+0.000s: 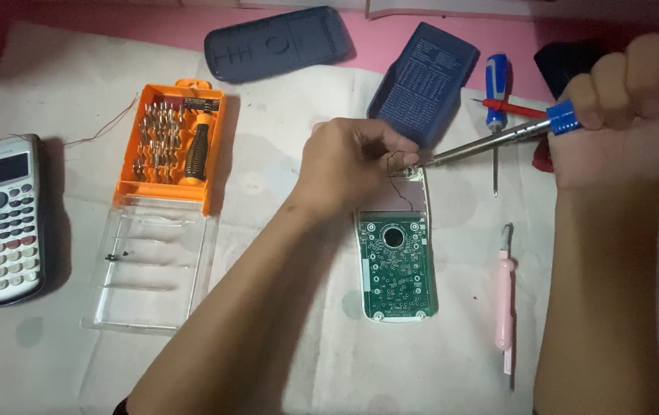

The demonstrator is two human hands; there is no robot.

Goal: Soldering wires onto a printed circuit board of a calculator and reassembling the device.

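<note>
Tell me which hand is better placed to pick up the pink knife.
Probably the right hand: the pink knife lies on its side, just below it. It grips the soldering iron, though. The left hand pinches a wire at the circuit board.

Calculators: I count two, a whole one (0,221) at 9 o'clock and an opened one (395,269) at centre.
Dark blue covers: two, at 12 (277,44) and 1 o'clock (424,82).
Screwdrivers: I see two, one in the orange bit case (198,151), one blue-handled (495,92).
Hands: two, left (352,161), right (629,115).
Pink cutter: one (505,300).
</note>
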